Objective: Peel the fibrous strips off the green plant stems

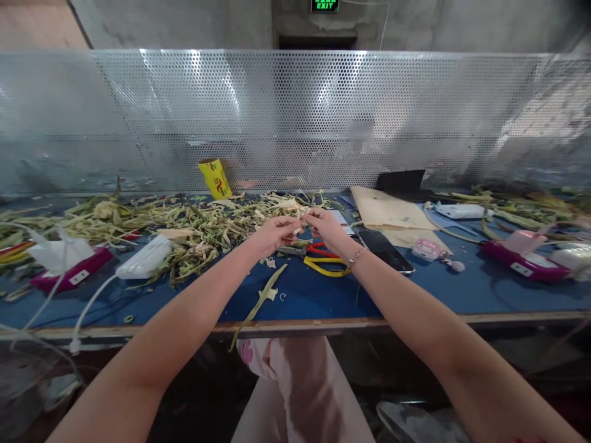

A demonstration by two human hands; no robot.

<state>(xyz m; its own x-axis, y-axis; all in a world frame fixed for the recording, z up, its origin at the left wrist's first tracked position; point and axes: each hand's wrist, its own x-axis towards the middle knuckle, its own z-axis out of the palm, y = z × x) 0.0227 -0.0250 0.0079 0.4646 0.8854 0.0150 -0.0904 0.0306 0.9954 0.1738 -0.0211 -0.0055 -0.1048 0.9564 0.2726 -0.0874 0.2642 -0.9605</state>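
Observation:
My left hand (277, 236) and my right hand (324, 226) meet above the table with their fingers pinched together. A small pale piece (298, 231) shows at the fingertips; its kind is too small to make out. Just below my hands lie scissors with red and yellow handles (323, 267), their blades partly hidden by my left hand. Behind and left of my hands spreads a heap of dried greenish plant stems and leaves (203, 231). Nearer me, one long green leaf strip (261, 301) hangs over the table edge beside a pale scrap (270, 294).
A black phone (385, 249) and a pink earphone case (425, 249) lie right of my hands. Purple power strips (74, 271) and a white power bank (144, 257) have trailing cables. Brown paper (392, 209) and a yellow box (215, 178) stand before the perforated metal screen (295, 117).

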